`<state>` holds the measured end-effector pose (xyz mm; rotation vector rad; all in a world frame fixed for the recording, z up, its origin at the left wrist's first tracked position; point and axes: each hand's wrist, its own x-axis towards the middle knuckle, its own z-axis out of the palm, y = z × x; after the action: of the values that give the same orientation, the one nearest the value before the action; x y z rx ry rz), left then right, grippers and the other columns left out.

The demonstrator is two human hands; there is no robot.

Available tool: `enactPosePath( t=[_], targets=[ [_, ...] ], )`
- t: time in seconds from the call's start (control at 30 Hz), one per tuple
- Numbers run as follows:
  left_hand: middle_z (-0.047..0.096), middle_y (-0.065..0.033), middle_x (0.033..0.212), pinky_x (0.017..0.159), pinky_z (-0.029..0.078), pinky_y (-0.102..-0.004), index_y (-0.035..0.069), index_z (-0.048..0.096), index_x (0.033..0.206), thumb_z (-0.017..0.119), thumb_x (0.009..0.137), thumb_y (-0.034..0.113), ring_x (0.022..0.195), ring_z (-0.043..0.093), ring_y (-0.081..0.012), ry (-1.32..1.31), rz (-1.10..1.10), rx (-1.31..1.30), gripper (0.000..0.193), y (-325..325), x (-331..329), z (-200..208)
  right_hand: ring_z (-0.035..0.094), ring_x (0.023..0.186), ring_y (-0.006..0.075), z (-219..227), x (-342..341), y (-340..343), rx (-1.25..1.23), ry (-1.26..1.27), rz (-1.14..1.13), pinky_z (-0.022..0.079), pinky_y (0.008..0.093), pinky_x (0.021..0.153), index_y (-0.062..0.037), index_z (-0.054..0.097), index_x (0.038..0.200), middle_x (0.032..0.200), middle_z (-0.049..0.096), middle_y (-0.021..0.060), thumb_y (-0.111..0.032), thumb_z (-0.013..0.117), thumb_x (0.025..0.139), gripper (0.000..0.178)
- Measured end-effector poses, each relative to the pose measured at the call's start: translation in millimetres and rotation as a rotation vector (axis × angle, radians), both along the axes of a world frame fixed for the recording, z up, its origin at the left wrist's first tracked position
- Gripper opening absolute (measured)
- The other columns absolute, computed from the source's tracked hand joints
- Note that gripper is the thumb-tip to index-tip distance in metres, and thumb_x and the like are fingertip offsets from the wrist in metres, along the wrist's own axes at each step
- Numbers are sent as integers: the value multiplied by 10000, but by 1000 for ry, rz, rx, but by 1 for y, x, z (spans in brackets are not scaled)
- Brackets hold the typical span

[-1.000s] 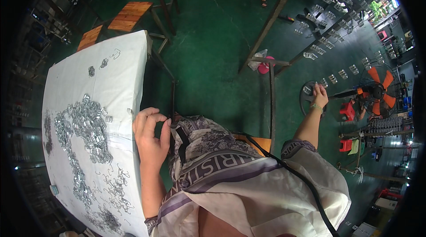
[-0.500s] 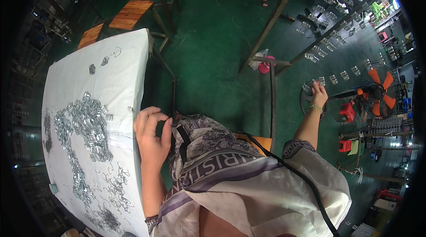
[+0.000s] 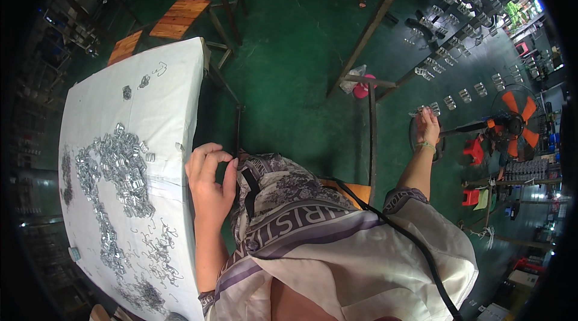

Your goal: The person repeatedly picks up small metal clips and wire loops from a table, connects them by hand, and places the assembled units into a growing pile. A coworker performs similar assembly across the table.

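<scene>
Head view: the left hand (image 3: 211, 182) is at eight o'clock from the middle, just beside the edge of a white-covered table (image 3: 165, 98). Its fingers are loosely curled, thumb tip close to index tip — whether they pinch anything, I cannot tell. At three o'clock the right hand (image 3: 428, 128) reaches out, fingers pointing up and held near each other, the fingertips at the near end of a row of silver metal clips (image 3: 464, 96) that runs off between two and three; whether they grip one cannot be made out. Farther out toward three stands a fan (image 3: 530, 137) with orange blades. On the table, a heap of silver pieces (image 3: 125, 164) lies at nine o'clock — thin wire hooks (image 3: 161, 250) are scattered toward eight. Another person's feet (image 3: 361, 3) show near one o'clock.
</scene>
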<state>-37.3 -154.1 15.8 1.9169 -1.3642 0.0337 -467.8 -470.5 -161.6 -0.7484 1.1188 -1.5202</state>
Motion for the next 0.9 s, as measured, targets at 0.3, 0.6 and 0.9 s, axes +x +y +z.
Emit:
enactPosePath(
  t=[0.3, 0.6, 0.9],
  targets=[
    [576, -113, 956, 811, 394, -331, 33, 572, 799, 665, 701, -18, 896, 540, -277, -4, -3, 10, 145, -2, -1, -2, 597, 883, 150, -1, -3, -6, 35, 7, -3, 431, 298, 801, -27, 601, 988, 973, 631, 44, -37, 693, 753, 252],
    [579, -99, 919, 780, 390, -362, 57, 580, 778, 673, 673, 26, 887, 551, -287, 5, -20, 5, 144, -1, -6, -14, 592, 844, 141, 15, 42, -6, 35, 207, 219, 471, 233, 745, 39, 595, 1036, 967, 622, 85, -26, 668, 771, 282],
    [573, -43, 846, 785, 386, -358, 68, 592, 789, 678, 701, 49, 833, 558, -226, 100, -38, -65, 125, 4, -1, -32, 562, 815, 144, 28, 209, 7, -166, 62, 903, 447, 259, 766, 12, 623, 865, 890, 601, 72, 74, 629, 749, 132]
  ],
)
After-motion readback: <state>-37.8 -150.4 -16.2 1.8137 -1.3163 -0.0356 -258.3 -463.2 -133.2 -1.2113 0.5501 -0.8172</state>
